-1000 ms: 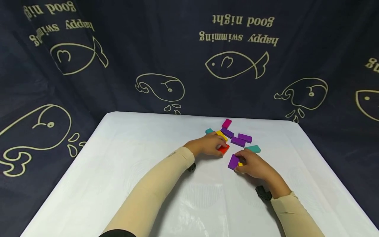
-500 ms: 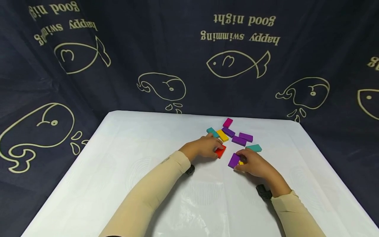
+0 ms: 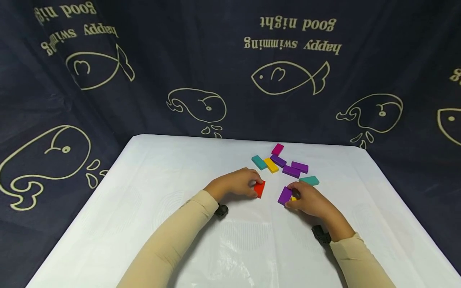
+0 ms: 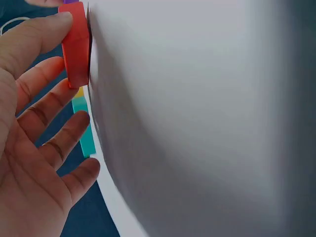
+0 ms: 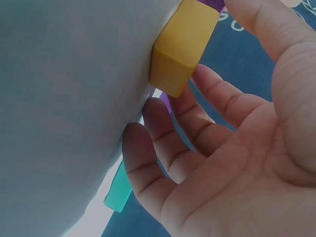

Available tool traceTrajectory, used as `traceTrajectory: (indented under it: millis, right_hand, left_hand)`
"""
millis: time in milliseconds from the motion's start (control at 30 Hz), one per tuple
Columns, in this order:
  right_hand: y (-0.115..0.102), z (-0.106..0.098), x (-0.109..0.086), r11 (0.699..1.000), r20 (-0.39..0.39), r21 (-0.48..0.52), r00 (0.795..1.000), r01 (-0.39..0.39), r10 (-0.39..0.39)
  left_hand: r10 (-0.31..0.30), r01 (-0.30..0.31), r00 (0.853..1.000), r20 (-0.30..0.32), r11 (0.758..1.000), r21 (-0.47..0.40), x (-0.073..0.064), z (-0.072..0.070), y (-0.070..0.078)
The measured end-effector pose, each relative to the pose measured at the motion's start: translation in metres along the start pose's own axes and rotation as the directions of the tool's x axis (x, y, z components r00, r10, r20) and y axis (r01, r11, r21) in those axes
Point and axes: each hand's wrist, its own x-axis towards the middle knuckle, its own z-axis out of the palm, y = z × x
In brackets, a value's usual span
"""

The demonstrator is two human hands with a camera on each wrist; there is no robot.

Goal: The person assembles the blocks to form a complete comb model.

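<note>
My left hand (image 3: 242, 183) pinches a red block (image 3: 260, 189) between thumb and fingers, low over the white table. In the left wrist view the thumb presses the near side of the red block (image 4: 76, 47) while the other fingers spread below it. To the right, my right hand (image 3: 307, 199) grips a purple block (image 3: 285, 195) at its two ends. A yellow block (image 5: 183, 47) lies against that purple block on the palm side, mostly covered by the hand from above. Right-hand fingertips (image 5: 136, 136) reach down to the table surface in the right wrist view.
Beyond the hands lie a teal block (image 3: 259, 162), a yellow block (image 3: 271, 165), a pink block (image 3: 277, 149) and several purple blocks (image 3: 291, 171). Another teal block (image 3: 309, 181) sits just behind the right hand. A dark printed cloth (image 3: 230, 72) hangs behind the white table (image 3: 144, 172).
The left hand has drawn the red block leftward and slightly nearer, away from the other blocks, uncovering the far teal and yellow ones. My right hand has stayed nearly still.
</note>
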Motion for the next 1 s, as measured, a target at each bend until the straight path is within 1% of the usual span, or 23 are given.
traceTrajectory:
  millis: [67, 167, 267, 367, 433, 533, 633, 733, 800, 900, 1000]
  right_hand:
    - [-0.001, 0.0, 0.001, 1.0, 0.0, -0.001, 1.0, 0.007, -0.007]
    - [-0.001, 0.0, 0.002, 1.0, -0.003, 0.002, 1.0, 0.02, -0.02]
    - [-0.002, 0.0, 0.002, 1.0, 0.001, 0.006, 1.0, 0.02, -0.02]
    - [-0.003, 0.0, 0.001, 1.0, 0.002, 0.01, 1.0, 0.005, -0.005]
    - [-0.004, 0.0, 0.0, 1.0, 0.005, 0.009, 1.0, -0.001, 0.001]
    - [-0.004, 0.0, 0.0, 1.0, 0.003, 0.007, 1.0, 0.0, 0.0]
    - [-0.002, 0.0, -0.002, 1.0, 0.002, 0.003, 1.0, 0.009, -0.009]
    - [-0.001, 0.001, -0.002, 1.0, -0.005, 0.001, 1.0, 0.01, -0.01]
    - [-0.001, 0.001, -0.002, 1.0, -0.009, -0.001, 1.0, 0.015, -0.015]
    - [-0.001, 0.001, -0.002, 1.0, -0.014, 0.002, 0.999, 0.03, -0.03]
    - [0.0, 0.0, -0.002, 1.0, -0.015, 0.001, 1.0, 0.022, -0.022]
  left_hand:
    - [0.006, -0.006, 1.0, -0.022, 1.0, -0.02, -0.003, -0.002, -0.006]
    - [0.009, -0.011, 0.999, -0.048, 0.999, -0.048, -0.008, -0.01, -0.013]
    - [0.012, -0.018, 0.997, -0.081, 0.997, -0.076, -0.01, -0.021, -0.021]
    - [-0.004, -0.007, 0.993, -0.12, 0.996, -0.093, -0.009, -0.033, -0.033]
    - [-0.032, 0.017, 0.989, -0.142, 0.994, -0.107, -0.008, -0.039, -0.041]
    - [-0.09, 0.071, 0.984, -0.157, 0.99, -0.124, -0.008, -0.044, -0.053]
    - [-0.141, 0.121, 0.978, -0.153, 0.983, -0.138, -0.006, -0.047, -0.063]
    - [-0.171, 0.147, 0.972, -0.163, 0.978, -0.15, -0.005, -0.05, -0.07]
    - [-0.195, 0.167, 0.964, -0.178, 0.972, -0.163, -0.005, -0.051, -0.073]
    - [-0.23, 0.195, 0.949, -0.217, 0.966, -0.172, -0.004, -0.049, -0.079]
    - [-0.252, 0.214, 0.941, -0.224, 0.96, -0.182, 0.0, -0.043, -0.082]
